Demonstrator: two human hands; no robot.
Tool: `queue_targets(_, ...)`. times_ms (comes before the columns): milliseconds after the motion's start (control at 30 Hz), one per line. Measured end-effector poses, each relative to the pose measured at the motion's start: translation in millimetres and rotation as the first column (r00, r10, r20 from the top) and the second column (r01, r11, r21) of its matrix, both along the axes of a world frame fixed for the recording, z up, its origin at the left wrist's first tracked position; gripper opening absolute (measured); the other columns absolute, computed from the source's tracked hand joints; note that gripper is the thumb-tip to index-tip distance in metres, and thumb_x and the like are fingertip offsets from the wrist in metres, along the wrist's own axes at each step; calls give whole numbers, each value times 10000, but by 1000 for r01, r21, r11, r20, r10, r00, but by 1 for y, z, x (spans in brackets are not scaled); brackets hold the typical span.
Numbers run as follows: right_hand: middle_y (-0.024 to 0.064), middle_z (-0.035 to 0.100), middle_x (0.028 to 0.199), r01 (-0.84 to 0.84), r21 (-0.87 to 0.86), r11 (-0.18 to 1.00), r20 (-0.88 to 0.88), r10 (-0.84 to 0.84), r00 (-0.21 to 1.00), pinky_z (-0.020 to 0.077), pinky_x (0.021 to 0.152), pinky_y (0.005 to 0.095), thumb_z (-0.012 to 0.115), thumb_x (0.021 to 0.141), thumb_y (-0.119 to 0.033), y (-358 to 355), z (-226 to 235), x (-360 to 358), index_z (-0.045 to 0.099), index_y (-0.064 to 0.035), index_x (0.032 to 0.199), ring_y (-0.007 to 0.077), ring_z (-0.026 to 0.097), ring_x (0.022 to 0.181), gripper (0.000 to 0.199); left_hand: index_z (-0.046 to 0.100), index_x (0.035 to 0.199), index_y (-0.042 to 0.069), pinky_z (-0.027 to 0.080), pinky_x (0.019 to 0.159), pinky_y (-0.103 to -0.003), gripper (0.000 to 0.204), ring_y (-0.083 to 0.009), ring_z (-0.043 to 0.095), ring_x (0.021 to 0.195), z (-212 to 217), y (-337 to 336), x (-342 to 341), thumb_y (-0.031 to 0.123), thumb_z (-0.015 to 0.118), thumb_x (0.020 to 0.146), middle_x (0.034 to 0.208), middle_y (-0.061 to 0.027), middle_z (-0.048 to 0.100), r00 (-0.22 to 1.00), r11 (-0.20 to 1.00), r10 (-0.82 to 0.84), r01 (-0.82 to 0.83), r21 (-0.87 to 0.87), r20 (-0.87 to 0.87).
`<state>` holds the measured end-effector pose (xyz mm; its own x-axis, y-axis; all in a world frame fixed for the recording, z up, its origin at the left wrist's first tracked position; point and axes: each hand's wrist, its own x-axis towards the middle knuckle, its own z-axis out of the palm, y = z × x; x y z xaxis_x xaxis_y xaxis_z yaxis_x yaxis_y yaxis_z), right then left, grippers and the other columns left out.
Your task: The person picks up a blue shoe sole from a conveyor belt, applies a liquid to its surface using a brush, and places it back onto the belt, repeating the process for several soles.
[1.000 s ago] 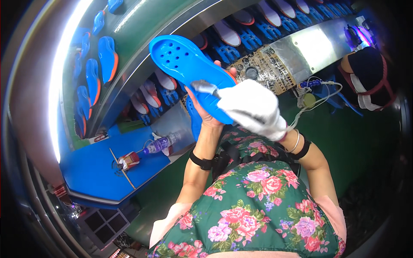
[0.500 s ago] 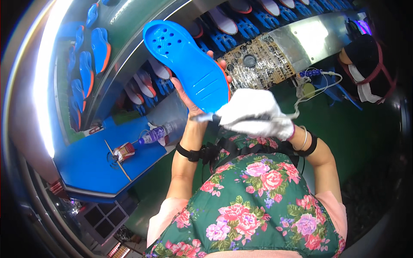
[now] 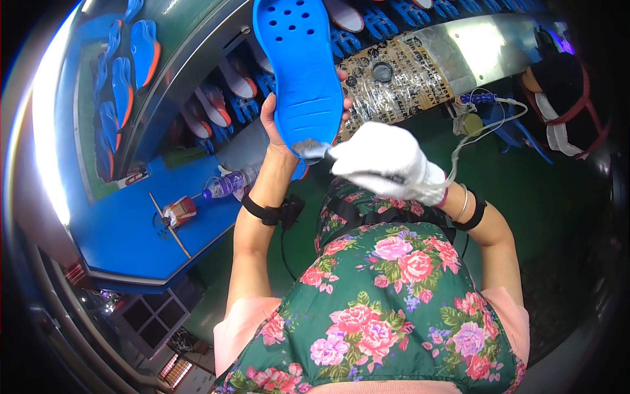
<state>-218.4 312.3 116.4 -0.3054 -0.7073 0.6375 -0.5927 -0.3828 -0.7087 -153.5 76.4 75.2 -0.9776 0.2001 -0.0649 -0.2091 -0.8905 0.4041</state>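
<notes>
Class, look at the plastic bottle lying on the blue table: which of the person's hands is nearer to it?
Left. The left hand, holding the blue shoe sole, is up and right of the plastic bottle; the white-gloved right hand is farther right.

- The left hand [image 3: 279,121] is bare, with a black strap around the wrist just below it and a thin black cable hanging from the strap.
- The right hand [image 3: 387,161] wears a white fabric glove.
- Behind the glove's cuff sit a pink band, a thin silver bangle and a black strap.
- Short pale pink sleeves cover the upper arms.
- A dark green apron bears pink and red flowers.
</notes>
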Motion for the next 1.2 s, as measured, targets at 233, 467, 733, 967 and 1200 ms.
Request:
queue_targets(233,57,782,989,-124,10,992,351,113,929,571,822,358,812,832,-83,9,10,8,801,-120,1000,221,732,867,173,320,1567,-8,551,873,-495,1149,-410,573,1153,16,4,5,696,741,762,1392,-286,500,994,994,-93,88,-66,-65)
queue_targets(467,131,746,1158,0,17,1000,-197,4,980,582,766,386,783,774,-71,14,-4,14,751,-102,1174,300,715,913,402,256,1613,2,590,870,-499,1062,-469,634,1111,27,-4,3,591,671,833,1495,-365,417,971,961,-185,212,-178,154)
queue_targets(733,109,779,960,-22,-58,998,187,33,982,561,718,355,859,753,-24,6,20,14,789,-78,953,259,725,811,219,362,1550,-50,575,957,-497,945,-477,641,1168,16,-13,4,539,626,860,1386,-336,552,960,955,-277,272,-115,-30)
queue_targets(967,124,782,1016,-87,1,996,228,85,970,567,746,339,834,771,14,1,10,25,785,-58,979,242,733,834,225,325,1575,-13,600,825,-483,1140,-411,616,1059,25,-6,-7,681,722,762,1441,-306,463,987,971,-155,144,-192,-45)
queue_targets(1200,121,784,959,-42,166,985,537,-55,842,586,802,340,827,792,7,-1,20,24,783,-19,918,219,757,877,136,286,1585,-11,574,958,-589,1061,-468,606,1120,12,-6,-4,643,665,840,1466,-295,466,997,997,-65,66,43,-30)
